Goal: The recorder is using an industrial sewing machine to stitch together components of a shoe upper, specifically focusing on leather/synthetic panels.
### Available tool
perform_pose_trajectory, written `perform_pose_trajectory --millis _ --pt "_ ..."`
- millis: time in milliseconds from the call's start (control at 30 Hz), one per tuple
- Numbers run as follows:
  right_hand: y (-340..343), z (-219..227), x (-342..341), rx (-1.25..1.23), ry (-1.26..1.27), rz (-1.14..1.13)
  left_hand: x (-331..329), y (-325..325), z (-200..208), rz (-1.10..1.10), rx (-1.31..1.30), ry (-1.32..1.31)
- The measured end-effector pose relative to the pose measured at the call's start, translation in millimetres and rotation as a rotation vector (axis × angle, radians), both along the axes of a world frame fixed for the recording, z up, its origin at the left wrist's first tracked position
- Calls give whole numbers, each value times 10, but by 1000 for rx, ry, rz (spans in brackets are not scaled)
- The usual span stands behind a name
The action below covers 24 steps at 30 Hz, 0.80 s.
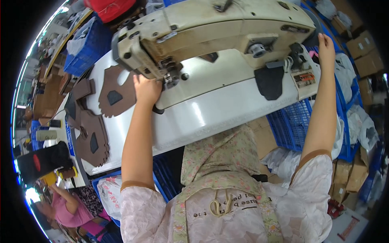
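A large cream sewing machine [227, 28] stands on a white tabletop before me. Beside its needle and presser foot [172, 75], my left hand [148, 91] is closed at the right edge of a scalloped brown piece [104, 83]. That piece has a dark patch and a pale oval opening; some of my left fingers are hidden. My right hand [326, 47] reaches to the machine's far right end, its fingers curled on the dark handwheel [313, 38]. A black flap-shaped piece [270, 83] lies on the right of the machine bed.
More brown pieces [91, 133] lie stacked at the table's left edge. Blue crates [289, 125] stand below on the right, and a blue bin [89, 44] at the upper left. Cardboard boxes [362, 46] line the far right. A person in pink [73, 208] works at lower left.
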State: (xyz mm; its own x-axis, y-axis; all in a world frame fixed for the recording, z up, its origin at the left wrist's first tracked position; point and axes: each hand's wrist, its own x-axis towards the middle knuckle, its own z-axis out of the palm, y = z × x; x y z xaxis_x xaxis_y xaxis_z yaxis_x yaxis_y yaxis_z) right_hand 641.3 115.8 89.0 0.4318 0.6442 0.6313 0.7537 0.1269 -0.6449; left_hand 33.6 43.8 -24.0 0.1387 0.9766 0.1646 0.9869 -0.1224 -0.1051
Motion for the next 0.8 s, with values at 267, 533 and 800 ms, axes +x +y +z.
perform_pose_trajectory --millis 267,533,800 --pt "-783 -406 -247 -764 -89 256 -294 -11 -53 -24 20 -18" --pt "-1068 -614 -47 -616 -736 208 -218 71 -147 -19 29 -53" --pt "-1098 -611 35 -541 -471 218 -177 -23 1 0 24 -93"
